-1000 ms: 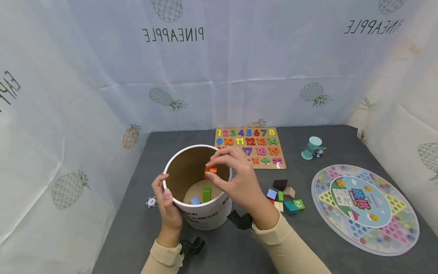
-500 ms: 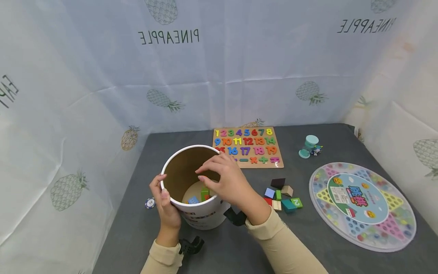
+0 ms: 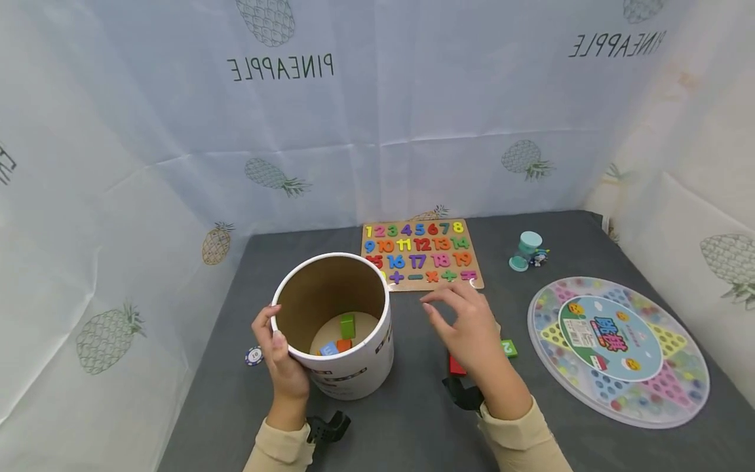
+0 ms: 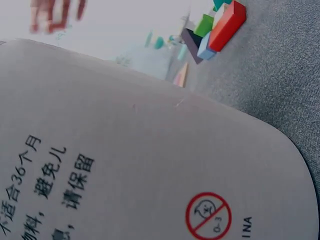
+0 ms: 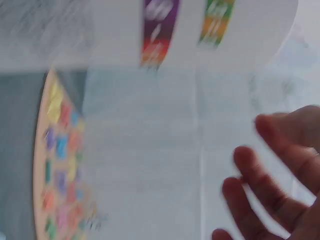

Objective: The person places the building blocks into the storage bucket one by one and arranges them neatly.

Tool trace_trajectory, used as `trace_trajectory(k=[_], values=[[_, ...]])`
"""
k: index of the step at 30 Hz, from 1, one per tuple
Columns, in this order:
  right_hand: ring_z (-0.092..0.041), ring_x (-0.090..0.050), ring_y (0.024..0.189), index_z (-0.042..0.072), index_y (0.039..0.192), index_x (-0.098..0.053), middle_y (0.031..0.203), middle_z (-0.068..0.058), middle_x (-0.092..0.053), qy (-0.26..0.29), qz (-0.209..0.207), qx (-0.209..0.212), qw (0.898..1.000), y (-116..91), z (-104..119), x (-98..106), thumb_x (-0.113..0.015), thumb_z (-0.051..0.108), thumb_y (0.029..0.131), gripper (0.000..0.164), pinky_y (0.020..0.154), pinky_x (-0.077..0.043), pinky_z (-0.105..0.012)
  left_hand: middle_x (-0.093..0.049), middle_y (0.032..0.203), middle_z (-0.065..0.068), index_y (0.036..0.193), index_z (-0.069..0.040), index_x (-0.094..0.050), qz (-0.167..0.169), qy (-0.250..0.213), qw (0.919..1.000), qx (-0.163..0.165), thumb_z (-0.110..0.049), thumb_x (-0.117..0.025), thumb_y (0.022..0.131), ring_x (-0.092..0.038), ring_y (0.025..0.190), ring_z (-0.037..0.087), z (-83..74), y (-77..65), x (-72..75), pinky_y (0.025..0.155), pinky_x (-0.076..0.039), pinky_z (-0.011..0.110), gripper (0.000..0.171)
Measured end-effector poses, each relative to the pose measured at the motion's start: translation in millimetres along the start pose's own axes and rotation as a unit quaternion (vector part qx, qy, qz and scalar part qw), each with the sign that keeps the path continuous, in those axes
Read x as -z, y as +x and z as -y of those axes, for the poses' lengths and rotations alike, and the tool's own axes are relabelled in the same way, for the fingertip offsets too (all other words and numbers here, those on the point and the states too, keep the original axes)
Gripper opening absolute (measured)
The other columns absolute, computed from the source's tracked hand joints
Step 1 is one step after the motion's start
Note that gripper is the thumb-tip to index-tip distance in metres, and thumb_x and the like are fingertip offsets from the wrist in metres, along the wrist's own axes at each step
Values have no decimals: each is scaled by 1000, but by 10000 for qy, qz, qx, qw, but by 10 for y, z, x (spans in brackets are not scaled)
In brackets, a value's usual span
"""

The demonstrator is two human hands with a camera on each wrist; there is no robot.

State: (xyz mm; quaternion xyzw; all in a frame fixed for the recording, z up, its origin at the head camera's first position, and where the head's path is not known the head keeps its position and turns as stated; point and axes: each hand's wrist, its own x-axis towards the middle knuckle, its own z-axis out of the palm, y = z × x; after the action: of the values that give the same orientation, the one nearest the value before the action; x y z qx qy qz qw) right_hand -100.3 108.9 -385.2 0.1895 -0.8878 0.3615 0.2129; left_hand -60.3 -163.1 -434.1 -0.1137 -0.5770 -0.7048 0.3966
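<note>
My left hand (image 3: 284,367) grips the near left rim of a white cardboard bucket (image 3: 360,379), thumb outside and fingers over the edge. Inside on its floor lie a green block (image 3: 348,326), a blue block (image 3: 329,349) and an orange block (image 3: 344,345). To the right of the bucket hangs my right hand (image 3: 472,331), fingers loosely bent and holding nothing. It partly covers a group of wooden blocks, of which a red block (image 3: 457,366) and a green number tile (image 3: 509,348) show. In the left wrist view the red block (image 4: 228,26) lies beside several others.
A wooden number board (image 3: 421,255) lies behind the bucket. At the right is a round Chinese checkers box (image 3: 619,354). An hourglass (image 3: 525,251) and a small figurine (image 3: 539,257) stand at the back right. A poker chip (image 3: 253,356) lies left of the bucket.
My right hand let the orange block drop into the bucket, then moved out to the right over the loose blocks. The left hand keeps its hold on the rim.
</note>
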Motion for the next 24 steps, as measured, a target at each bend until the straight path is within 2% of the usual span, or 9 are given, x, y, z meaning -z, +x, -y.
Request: trace_trajectory(k=[2,5,10,14,17,20,24], values=[[-23,-54,96,18,96,-72,100,1,-61,-385,123,-485,9980,-34,-132,15,-76,18,81,16,89,-39,-47,-31,134,29,132,3,-30,14,1,10000,22,-28,-36,93,-32,119,46,0,-1,3,90,-33,45,50],[-31,-54,96,16,101,-71,107,-8,-61,-861,359,-1119,9893,-66,-340,24,-74,19,82,20,87,-40,-52,-31,134,30,132,3,-30,44,14,10000,35,-28,-36,93,-31,119,47,3,3,5,90,-33,45,50],[-41,-51,103,11,113,-67,123,-21,-52,-1177,934,-1744,9731,-96,-702,-25,-73,21,83,32,87,-39,-56,-30,134,31,132,4,-30,49,95,9999,-22,-27,-35,93,-31,118,47,8,1,14,90,-33,45,50],[-47,-47,110,9,123,-62,129,-27,-47,-1238,1594,-1978,9592,-109,-931,-84,-72,21,84,42,90,-37,-61,-31,133,31,131,4,-30,49,111,9999,-51,-28,-35,93,-31,118,48,10,-3,17,90,-32,46,50],[-45,-50,110,9,125,-59,128,-27,-48,-1206,2019,-2079,9494,-110,-1028,-115,-70,19,85,43,89,-37,-61,-30,134,30,132,4,-30,73,121,9999,-53,-28,-35,94,-31,118,48,6,-4,13,90,-32,46,50],[-40,-55,104,9,121,-62,120,-23,-54,-1156,2250,-2104,9443,-112,-1083,-143,-70,16,85,38,86,-41,-58,-30,134,30,132,4,-30,76,141,9999,-52,-29,-35,94,-31,118,48,-1,-3,7,90,-32,46,50],[-36,-57,100,11,115,-66,111,-17,-60,-1128,2341,-2125,9420,-121,-1133,-192,-71,12,84,31,83,-44,-55,-30,134,30,132,4,-30,83,197,9998,-46,-28,-35,94,-31,118,47,-6,2,5,90,-32,45,50]])
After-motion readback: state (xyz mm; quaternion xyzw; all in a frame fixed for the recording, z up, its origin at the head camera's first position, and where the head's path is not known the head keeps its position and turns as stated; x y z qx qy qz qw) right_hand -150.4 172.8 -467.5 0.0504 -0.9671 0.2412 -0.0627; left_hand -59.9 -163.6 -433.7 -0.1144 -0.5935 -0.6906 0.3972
